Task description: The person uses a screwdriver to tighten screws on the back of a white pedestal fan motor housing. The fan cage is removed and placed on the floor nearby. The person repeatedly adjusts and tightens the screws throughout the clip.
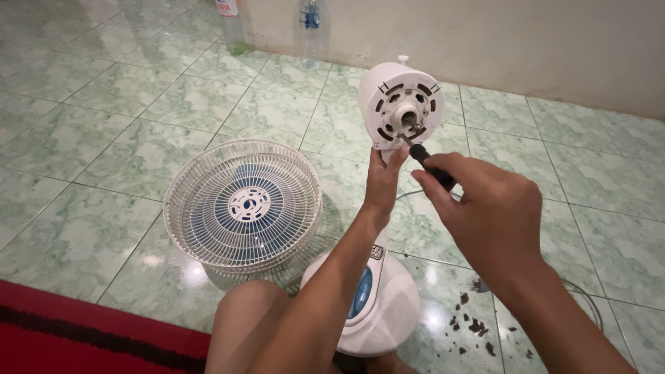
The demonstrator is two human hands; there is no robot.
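My left hand (pixel 383 181) grips the neck under the upright fan motor housing (pixel 400 104), right hand (pixel 485 211) clenches the screwdriver (pixel 426 158) at its shaft; housing looks light, rigid plastic

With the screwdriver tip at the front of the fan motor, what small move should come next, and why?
Probably seat the tip squarely and turn. The right hand holds the screwdriver with its tip at the motor housing face, beside the shaft, while the left hand steadies the neck below. The grilles already lie on the floor. Which screw it meets is unclear.
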